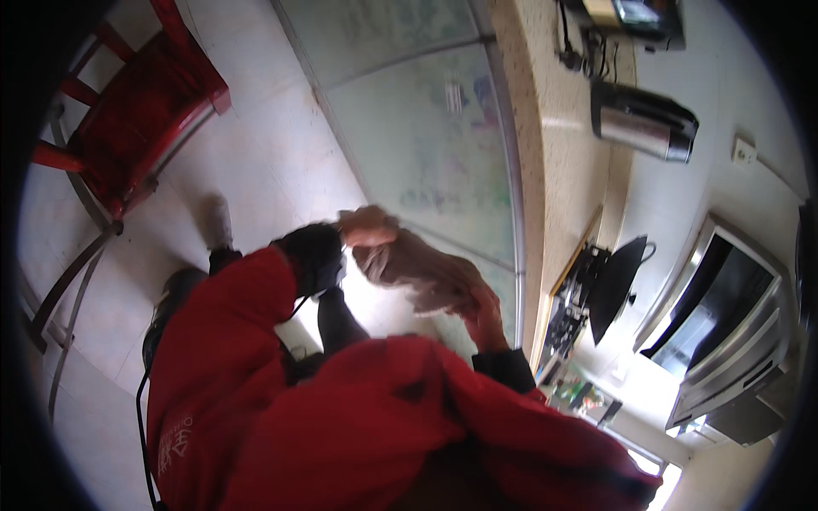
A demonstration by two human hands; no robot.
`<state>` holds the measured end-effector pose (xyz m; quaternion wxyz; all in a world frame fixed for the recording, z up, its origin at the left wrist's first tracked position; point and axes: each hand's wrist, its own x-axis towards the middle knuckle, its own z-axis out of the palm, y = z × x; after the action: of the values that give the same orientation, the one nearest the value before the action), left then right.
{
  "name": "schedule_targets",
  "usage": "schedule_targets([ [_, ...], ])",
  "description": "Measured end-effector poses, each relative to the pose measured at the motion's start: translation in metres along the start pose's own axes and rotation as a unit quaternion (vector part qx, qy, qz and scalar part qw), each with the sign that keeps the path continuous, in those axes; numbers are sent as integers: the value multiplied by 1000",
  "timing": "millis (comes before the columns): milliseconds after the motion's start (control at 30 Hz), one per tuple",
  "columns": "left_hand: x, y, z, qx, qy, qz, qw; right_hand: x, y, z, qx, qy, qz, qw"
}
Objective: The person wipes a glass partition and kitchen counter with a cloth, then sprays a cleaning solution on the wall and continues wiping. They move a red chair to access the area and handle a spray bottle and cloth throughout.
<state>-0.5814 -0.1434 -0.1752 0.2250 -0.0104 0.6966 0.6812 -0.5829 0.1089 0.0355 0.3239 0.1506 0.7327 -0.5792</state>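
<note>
A greyish-brown cloth point(428, 271) is stretched between my two hands, in front of the pale green glass cabinet doors point(422, 147). My left hand point(369, 227) grips its upper left end, the fingers closed round it. At the lower right end, my right hand point(486, 313) holds the bunched cloth, with the fingers partly hidden by its folds. Both arms are in red sleeves with dark cuffs. The cloth hangs above the floor and looks slightly blurred.
A red wooden chair point(144, 115) stands on the tiled floor at the upper left. Along the right runs a speckled countertop point(530, 128) bearing a black and silver appliance point(645, 121) and a gas stove point(569, 319) with a black wok point(617, 287). A range hood point(722, 313) is beyond.
</note>
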Motion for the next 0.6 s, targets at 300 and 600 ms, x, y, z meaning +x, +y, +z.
schedule_targets([
  [300,-54,-14,-66,-469,167,8,867,14,-47,-9,165,21,20,986],
  [600,-5,112,-122,-207,486,298,795,28,-38,41,77,-112,40,990],
])
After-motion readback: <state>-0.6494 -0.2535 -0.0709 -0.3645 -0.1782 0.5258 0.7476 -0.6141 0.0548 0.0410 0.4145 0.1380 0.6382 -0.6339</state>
